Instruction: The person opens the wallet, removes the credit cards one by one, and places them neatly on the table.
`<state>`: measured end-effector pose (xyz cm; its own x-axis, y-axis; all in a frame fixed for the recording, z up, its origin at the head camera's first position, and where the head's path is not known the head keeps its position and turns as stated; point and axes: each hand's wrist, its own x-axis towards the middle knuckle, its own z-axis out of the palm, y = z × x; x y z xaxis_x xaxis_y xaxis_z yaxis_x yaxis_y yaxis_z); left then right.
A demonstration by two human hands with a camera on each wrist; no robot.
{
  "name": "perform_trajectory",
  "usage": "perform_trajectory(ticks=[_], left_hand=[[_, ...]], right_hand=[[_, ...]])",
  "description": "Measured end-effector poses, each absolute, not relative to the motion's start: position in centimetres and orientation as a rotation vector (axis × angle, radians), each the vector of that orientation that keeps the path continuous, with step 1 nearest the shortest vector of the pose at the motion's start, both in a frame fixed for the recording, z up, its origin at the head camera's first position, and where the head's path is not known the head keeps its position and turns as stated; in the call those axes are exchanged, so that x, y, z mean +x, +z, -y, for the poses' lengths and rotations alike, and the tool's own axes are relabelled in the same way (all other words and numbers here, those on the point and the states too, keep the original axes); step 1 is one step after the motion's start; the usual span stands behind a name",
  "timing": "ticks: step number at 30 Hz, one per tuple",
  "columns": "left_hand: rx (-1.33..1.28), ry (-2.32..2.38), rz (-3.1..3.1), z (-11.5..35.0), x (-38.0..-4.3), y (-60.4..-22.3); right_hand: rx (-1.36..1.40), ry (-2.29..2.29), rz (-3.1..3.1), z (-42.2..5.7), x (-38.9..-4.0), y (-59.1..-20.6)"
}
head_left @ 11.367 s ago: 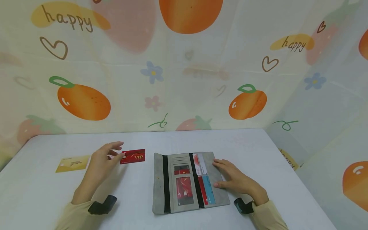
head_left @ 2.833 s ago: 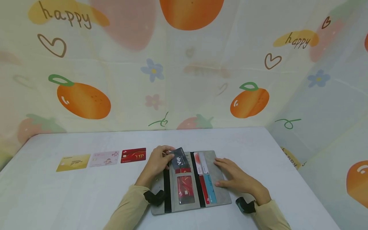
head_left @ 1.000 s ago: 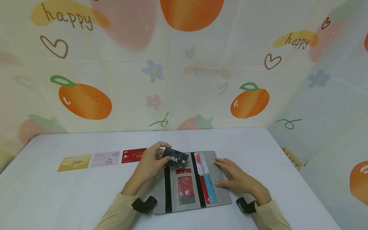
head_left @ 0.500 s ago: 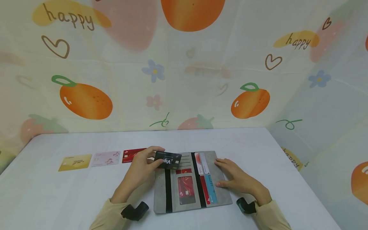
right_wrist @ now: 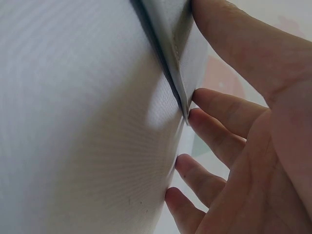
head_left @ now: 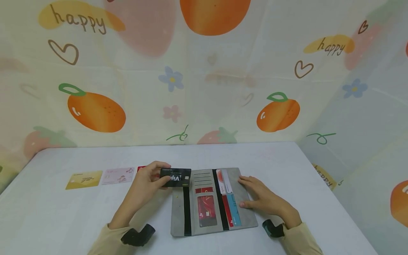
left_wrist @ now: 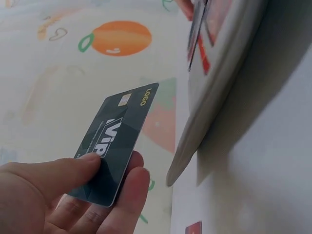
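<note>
My left hand (head_left: 143, 186) pinches a black VIP card (head_left: 180, 177) between thumb and fingers, above the upper left corner of an open grey wallet (head_left: 176, 212). In the left wrist view the thumb presses on the face of the VIP card (left_wrist: 112, 141), whose gold chip shows. My right hand (head_left: 266, 198) rests on the wallet's right side with fingers spread. In the right wrist view its fingertips touch the wallet's edge (right_wrist: 178, 73) and the table. A red card (head_left: 206, 210) sits in the wallet's clear window, and several cards, one of them blue (head_left: 234, 209), fill the right slots.
Left of the wallet, a gold card (head_left: 84, 180) and a pale pink card (head_left: 118, 176) lie in a row on the white table (head_left: 63, 219). A red card (head_left: 140, 168) beside them is mostly hidden by my left hand. A fruit-patterned cloth (head_left: 216, 106) hangs behind.
My left hand has drawn the black card out of the wallet's middle slot and moved it left, turning it level. The red card on the table is now mostly covered. My right hand stays put.
</note>
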<state>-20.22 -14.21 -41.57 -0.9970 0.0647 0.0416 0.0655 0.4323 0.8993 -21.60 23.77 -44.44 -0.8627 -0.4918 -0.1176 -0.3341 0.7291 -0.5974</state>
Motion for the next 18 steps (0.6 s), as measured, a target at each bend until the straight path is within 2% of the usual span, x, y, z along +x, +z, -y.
perform_trajectory(ticks=[8, 18], left_hand=[[-0.197, -1.649, 2.650, 15.8, -20.3, -41.5], [-0.144, -1.636, 2.651, 17.2, -20.5, -41.1]], right_hand=[[-0.647, -0.852, -2.663, -23.8, -21.5, -44.4], [-0.640, -0.839, -2.662, -23.7, -21.6, -44.4]])
